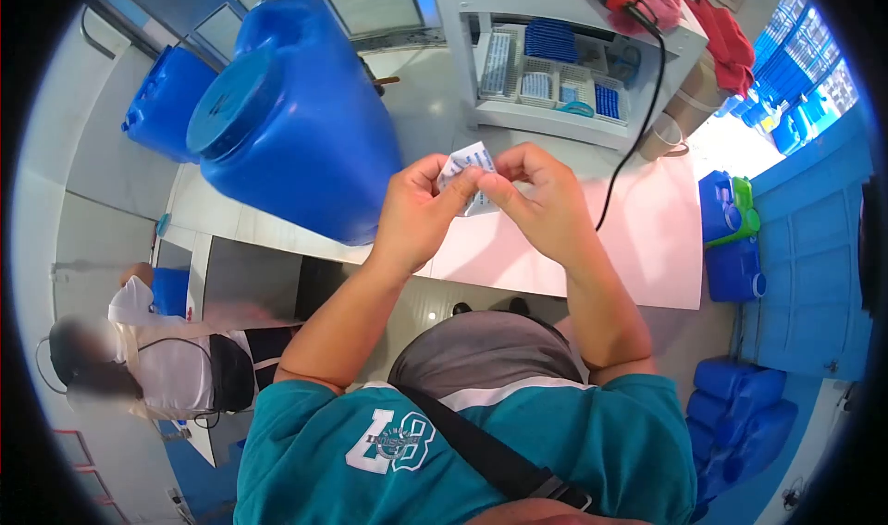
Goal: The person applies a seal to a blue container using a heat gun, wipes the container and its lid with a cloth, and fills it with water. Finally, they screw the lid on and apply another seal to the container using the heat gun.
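Both hands are raised over the white counter (pixel 481 259), pinching a small white piece with blue print (pixel 474 155). It looks like a folded paper or label sheet; the print is too small to read. My left hand (pixel 418 209) grips its left side, thumb across the front. On the other side my right hand (pixel 544 201) has its thumb against the piece near the middle, fingers curled. A large blue jug with a screw cap (pixel 314 127) stands just left of my left hand.
Another blue jug (pixel 171 99) stands farther left. A white shelf unit (pixel 555 123) holds baskets of blue and white items; a black cable (pixel 638 146) hangs from its top. A mug (pixel 661 138) sits to its right. More jugs (pixel 731 266) stand right. A person (pixel 180 368) is at lower left.
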A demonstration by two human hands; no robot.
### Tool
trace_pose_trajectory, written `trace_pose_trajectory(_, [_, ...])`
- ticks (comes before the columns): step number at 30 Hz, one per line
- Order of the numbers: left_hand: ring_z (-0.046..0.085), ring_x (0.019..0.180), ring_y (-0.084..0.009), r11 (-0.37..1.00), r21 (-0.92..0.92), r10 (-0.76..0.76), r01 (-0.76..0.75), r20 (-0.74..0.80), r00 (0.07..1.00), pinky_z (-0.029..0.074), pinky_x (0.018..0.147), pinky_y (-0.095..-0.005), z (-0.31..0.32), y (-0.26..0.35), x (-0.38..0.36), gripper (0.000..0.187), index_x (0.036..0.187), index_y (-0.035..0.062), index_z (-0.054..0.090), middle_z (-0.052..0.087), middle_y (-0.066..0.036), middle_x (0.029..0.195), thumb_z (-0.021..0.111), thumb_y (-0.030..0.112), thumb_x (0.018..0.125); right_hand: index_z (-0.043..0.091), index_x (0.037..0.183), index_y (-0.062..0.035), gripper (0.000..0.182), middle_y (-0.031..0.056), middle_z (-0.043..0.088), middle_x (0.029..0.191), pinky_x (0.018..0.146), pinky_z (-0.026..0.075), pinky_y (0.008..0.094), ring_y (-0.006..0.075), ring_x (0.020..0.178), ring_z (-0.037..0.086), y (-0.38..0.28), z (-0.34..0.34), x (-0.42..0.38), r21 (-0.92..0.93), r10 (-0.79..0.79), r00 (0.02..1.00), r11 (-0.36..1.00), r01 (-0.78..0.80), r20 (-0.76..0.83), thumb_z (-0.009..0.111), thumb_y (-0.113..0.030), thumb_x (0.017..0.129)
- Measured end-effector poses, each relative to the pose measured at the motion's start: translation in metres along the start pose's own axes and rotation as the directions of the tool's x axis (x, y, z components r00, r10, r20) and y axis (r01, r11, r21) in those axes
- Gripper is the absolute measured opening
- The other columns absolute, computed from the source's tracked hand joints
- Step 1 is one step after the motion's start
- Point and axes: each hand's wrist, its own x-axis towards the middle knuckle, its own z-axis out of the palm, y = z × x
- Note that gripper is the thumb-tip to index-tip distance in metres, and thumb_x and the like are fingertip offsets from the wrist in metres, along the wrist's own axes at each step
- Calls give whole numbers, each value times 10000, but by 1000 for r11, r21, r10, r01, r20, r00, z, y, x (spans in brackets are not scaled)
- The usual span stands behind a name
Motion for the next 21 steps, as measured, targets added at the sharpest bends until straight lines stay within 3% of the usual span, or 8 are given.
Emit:
trace_pose_trajectory(3, [646,1064,-149,930,-363,71,-52,38,997,514,950,-313,22,7,-5,275,1302,0,540,671,-122,1232,555,96,1045,674,1038,-28,246,102,707,988,830,524,311,204,915,681,18,-9,2,210,8,1000,978,-10,11,792,-193,899])
trace_pose_trajectory(8, [613,1219,-230,906,-300,283,-298,-92,955,463,1053,-378,24,6,2,82,1086,41,526,643,-194,1324,539,0,1017,675,1047,-29,221,77,712,1019,885,502,292,177,953,670,27,-39,-4,-23,-400,915,916,401,42,773,-171,908])
trace_pose_trajectory(11, [545,1319,-328,428,431,675,-794,432,598,396,1118,-455,8,23,1,209,1118,58,538,590,-229,1400,562,-71,954,668,1058,-31,216,46,700,1029,886,486,284,132,968,636,35,-59,-9,214,-278,857,956,202,433,740,-203,951])
trace_pose_trajectory(14, [516,1344,-282,424,487,741,-764,298,602,402,1112,-423,32,30,-12,234,1198,56,551,514,-181,1492,537,-38,985,656,1053,-33,233,19,681,1030,868,479,274,95,957,604,21,-51,-6,522,77,899,791,-318,431,702,-253,991])
trace_pose_trajectory(15, [516,1344,-282,416,489,748,-767,296,595,402,1112,-423,38,27,-13,234,1198,56,551,514,-181,1492,537,-38,985,646,1038,-40,241,-4,663,1015,841,475,259,63,931,583,13,-46,-6,579,50,936,773,-258,349,684,-276,1009])
trace_pose_trajectory(17, [509,1328,-216,877,64,478,-476,-208,853,432,1067,-356,45,11,-11,344,1344,100,543,474,-142,1509,485,-19,1026,644,1046,-41,246,-7,662,1002,816,477,248,64,911,585,14,-43,-4,617,28,932,742,-261,361,688,-280,1006])
trace_pose_trajectory(20, [491,1330,-171,960,-249,122,-131,-51,991,427,1072,-325,50,-6,-16,388,1449,42,466,509,-89,1465,494,79,1064,631,1035,-41,258,-5,661,990,767,479,237,69,880,585,21,-36,-2,523,68,892,789,-321,446,696,-289,1000])
trace_pose_trajectory(21, [533,1272,-168,970,7,242,-242,-65,968,446,1047,-316,45,-27,-12,478,1529,50,383,541,-84,1416,502,89,1068,620,1016,-41,265,-1,660,990,743,480,237,73,869,582,24,-33,0,382,132,857,854,-354,498,700,-294,997])
